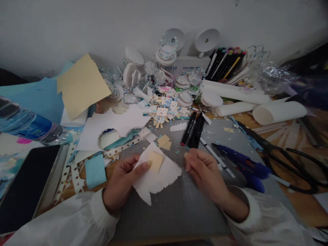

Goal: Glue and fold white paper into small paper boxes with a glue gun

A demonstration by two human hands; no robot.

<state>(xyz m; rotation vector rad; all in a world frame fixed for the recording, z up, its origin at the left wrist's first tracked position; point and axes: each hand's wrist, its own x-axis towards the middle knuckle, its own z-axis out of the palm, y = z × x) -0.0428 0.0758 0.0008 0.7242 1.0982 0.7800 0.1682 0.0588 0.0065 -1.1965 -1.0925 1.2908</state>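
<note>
My left hand (pixel 122 181) holds a ragged piece of white paper (pixel 159 179) just above the grey cutting mat (pixel 166 212), and its thumb presses a small tan paper square (pixel 155 161) onto the sheet. My right hand (pixel 205 171) hovers just right of the paper, fingers curled, with a tiny tan scrap at its fingertips (pixel 186 155). Two more tan squares (pixel 164 141) lie on the mat just beyond the paper.
Black markers (pixel 193 130), a blue glue gun (pixel 243 164) and black scissors (pixel 282 153) lie to the right. White foam rolls (pixel 279 112), foam discs and paper cut-outs crowd the back. A phone (pixel 25 184), a bottle (pixel 28 124), blue and yellow sheets sit left.
</note>
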